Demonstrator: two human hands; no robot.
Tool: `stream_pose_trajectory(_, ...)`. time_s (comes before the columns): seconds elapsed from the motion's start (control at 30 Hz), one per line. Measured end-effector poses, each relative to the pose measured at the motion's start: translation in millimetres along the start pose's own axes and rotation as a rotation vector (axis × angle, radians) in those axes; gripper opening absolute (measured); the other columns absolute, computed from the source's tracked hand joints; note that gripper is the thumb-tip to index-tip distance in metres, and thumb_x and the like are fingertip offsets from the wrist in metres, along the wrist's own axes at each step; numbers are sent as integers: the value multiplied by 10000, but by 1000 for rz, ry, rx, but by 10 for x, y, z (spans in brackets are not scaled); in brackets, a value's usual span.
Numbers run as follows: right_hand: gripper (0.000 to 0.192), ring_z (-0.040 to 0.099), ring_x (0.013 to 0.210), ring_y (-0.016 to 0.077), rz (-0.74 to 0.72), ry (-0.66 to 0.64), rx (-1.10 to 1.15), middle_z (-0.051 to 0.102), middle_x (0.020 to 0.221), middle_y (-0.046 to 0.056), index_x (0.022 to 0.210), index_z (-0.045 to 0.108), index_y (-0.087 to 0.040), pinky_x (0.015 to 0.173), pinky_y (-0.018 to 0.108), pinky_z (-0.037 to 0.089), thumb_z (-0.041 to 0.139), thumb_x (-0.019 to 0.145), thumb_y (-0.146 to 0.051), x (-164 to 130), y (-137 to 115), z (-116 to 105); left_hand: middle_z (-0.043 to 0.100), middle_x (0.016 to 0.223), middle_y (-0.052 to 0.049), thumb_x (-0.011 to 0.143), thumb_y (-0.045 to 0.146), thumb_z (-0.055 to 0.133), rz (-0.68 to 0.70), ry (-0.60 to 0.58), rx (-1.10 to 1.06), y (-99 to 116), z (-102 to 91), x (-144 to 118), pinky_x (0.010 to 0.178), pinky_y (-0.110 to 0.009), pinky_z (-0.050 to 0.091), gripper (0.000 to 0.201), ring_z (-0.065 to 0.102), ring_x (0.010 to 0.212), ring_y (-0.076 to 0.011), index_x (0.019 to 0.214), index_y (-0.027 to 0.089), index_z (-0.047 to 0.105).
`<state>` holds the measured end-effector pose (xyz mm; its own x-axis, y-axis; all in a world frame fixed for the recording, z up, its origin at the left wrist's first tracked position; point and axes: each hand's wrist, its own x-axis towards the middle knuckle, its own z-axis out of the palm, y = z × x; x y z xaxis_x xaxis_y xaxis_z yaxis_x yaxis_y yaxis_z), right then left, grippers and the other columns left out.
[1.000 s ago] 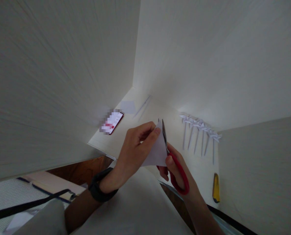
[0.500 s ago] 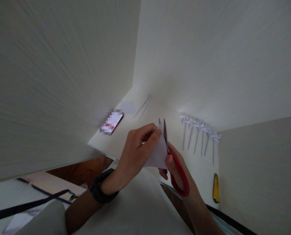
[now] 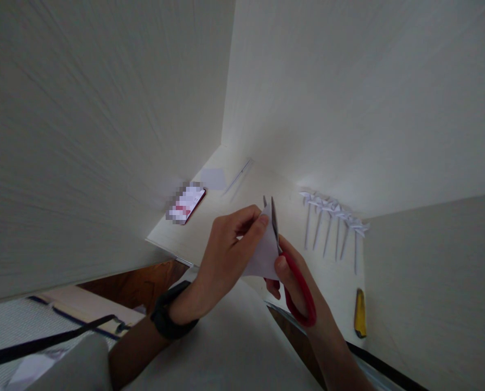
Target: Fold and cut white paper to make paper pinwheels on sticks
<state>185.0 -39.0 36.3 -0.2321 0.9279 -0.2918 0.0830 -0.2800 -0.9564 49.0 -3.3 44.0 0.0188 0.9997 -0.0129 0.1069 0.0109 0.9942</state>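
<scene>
My left hand (image 3: 221, 260) pinches a folded white piece of paper (image 3: 262, 252) by its upper corner, holding it above the white desk (image 3: 340, 282). My right hand (image 3: 295, 282) grips red-handled scissors (image 3: 293, 277); their blades stand upright along the paper's right edge, slightly parted with the paper between them. A dark watch sits on my left wrist.
A row of several small white paper pinwheels on sticks (image 3: 334, 222) lies on the desk to the right. A yellow utility knife (image 3: 360, 312) lies near the desk's front edge. A phone (image 3: 186, 203), a small white paper sheet (image 3: 213, 178) and a thin stick (image 3: 238, 175) lie at the back left. White panels enclose the desk.
The scissors and paper shifted only slightly; the blades have crept a little along the paper's edge. My hands stay in nearly the same place.
</scene>
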Motion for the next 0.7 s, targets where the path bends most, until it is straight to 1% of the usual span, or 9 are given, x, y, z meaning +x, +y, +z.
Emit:
stream_pose_trajectory(0.1,446,314,450,77,3,-25,-1,356,560,-87,832,396,-239,412,211,254,501,832,-673,28,34,-12,398,552,62,908,276,477,5,1,-7,-5,-4,-1,480,-238,267,332,361,522,-86,597,190,396)
stream_pose_trajectory(0.2,502,326,414,68,0,-66,-18,369,533,-95,812,391,-235,380,200,266,506,792,-724,65,72,-34,386,552,63,912,270,475,9,0,-11,-6,-8,4,479,-237,264,336,355,524,-84,597,189,390)
stream_pose_trajectory(0.37,504,326,416,64,-9,-46,-40,389,535,-89,806,396,-231,381,197,267,491,802,-726,64,80,-34,376,552,61,913,266,474,20,1,-1,3,-12,9,484,-237,265,335,356,530,-85,599,188,386)
stream_pose_trajectory(0.5,514,329,404,63,-28,-65,-58,385,514,-93,799,393,-231,379,194,263,477,802,-737,59,89,-35,377,554,57,911,281,473,7,0,-5,-2,-9,5,482,-238,260,341,347,528,-86,596,187,382)
stream_pose_trajectory(0.7,513,335,404,65,-28,-64,-47,395,523,-86,807,419,-226,375,187,262,482,801,-735,52,105,-38,350,561,59,901,289,489,-30,-29,-103,-32,13,16,482,-230,258,336,337,533,-82,599,184,389)
